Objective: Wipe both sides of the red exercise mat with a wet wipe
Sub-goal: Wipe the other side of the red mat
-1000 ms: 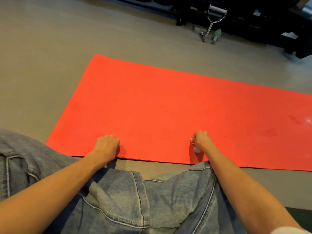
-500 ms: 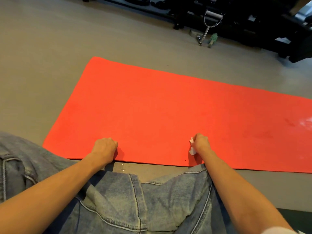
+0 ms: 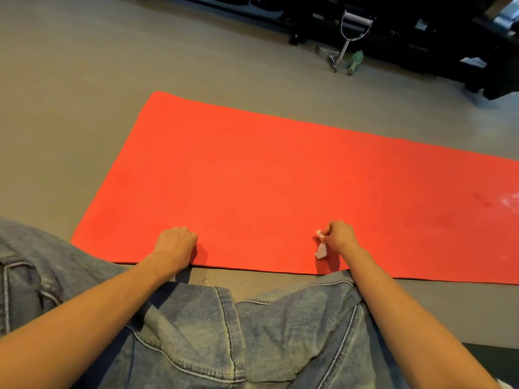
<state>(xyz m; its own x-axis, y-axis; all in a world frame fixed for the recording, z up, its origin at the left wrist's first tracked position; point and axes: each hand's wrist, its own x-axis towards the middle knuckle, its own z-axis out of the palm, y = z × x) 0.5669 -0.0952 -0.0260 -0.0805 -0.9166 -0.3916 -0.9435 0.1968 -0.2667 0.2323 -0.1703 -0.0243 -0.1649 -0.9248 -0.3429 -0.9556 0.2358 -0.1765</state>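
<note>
The red exercise mat [image 3: 280, 178] lies flat on the grey floor, its long near edge just in front of my knees. My left hand [image 3: 175, 245] sits on that near edge with the fingers curled onto the mat. My right hand [image 3: 338, 238] is further right along the same edge, fingers curled. It pinches a small crumpled white wet wipe [image 3: 320, 249], which hangs from the hand's left side over the mat. At the mat's far right there is a shiny damp patch [image 3: 509, 202].
My legs in blue jeans [image 3: 224, 332] fill the bottom of the view. Black gym equipment [image 3: 421, 32], a metal cable handle [image 3: 351, 26] and a small green object [image 3: 355, 60] stand at the back right. Bare grey floor [image 3: 70, 94] stretches to the left of the mat and beyond it.
Both hands have stayed at the mat's near edge. The wipe now hangs lower and shows more from my right hand. The mat has not visibly moved.
</note>
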